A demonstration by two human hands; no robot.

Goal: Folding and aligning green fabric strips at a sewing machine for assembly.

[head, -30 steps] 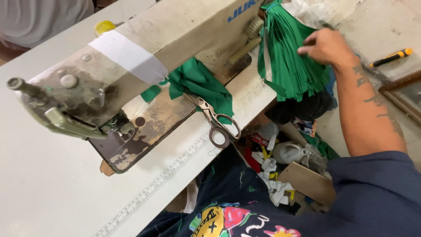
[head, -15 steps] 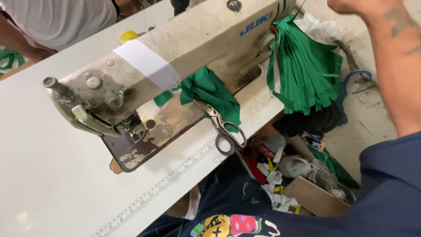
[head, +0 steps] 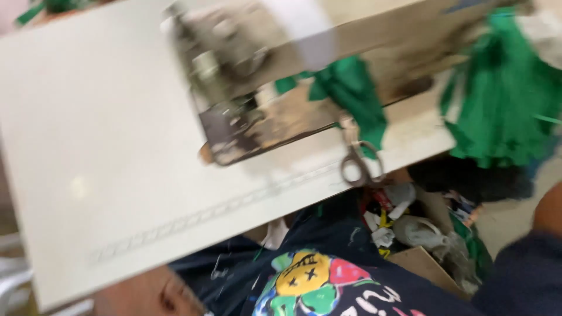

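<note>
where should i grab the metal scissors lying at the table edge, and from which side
Take the metal scissors by the two finger loops, coming from the near edge of the white table. The loops point toward the wearer and overhang the edge, while the blades run under the green cloth.

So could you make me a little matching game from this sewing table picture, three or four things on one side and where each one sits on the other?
Things:
1. Grey metal scissors
2. Bunch of green fabric strips
3. Worn beige sewing machine
4. Brown cardboard box of scraps

Places:
A. Below the table edge, on the floor
B. Hanging at the table's right end
C. At the table's front edge, by a small green cloth
D. Across the top of the white table

Pairs: 1-C, 2-B, 3-D, 4-A
</note>
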